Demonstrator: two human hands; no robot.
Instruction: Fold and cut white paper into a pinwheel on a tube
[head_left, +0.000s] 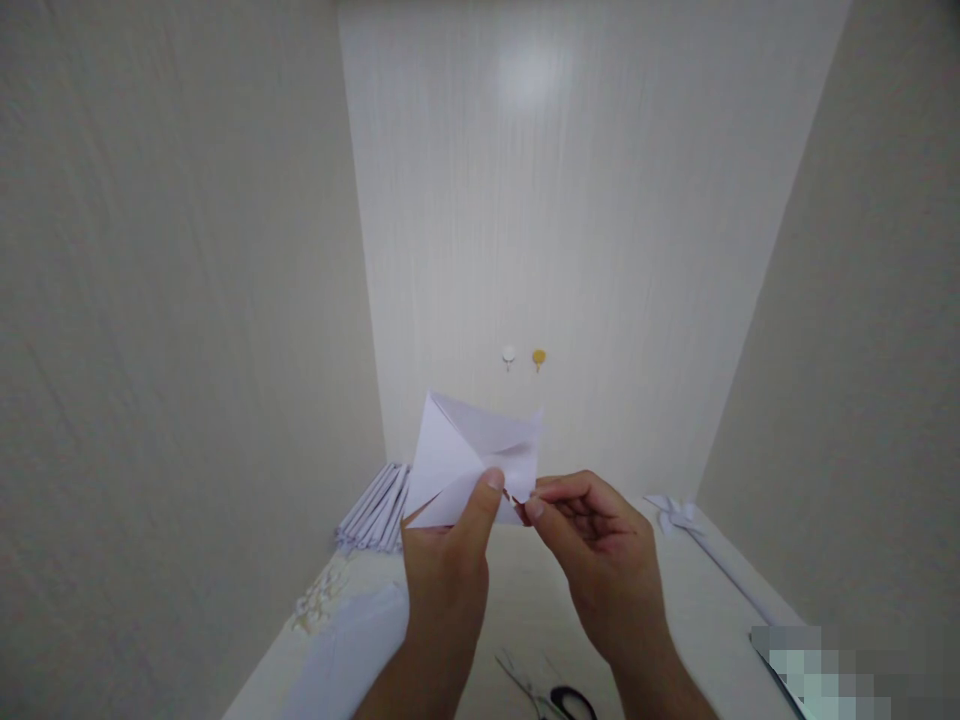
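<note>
A folded piece of white paper (472,455) with creased flaps is held up in front of me, above the table. My left hand (446,565) grips its lower left part, thumb pressed on the front face. My right hand (600,560) pinches the paper's lower right corner between thumb and forefinger. Both hands are closed on the paper.
A bundle of rolled white paper tubes (375,515) lies at the back left of the table (525,600). Small white scraps (319,600) lie nearby. Black-handled scissors (551,695) rest at the near edge. A white paper flower on a long stem (686,520) lies at right. Two wall hooks (523,357) hang behind.
</note>
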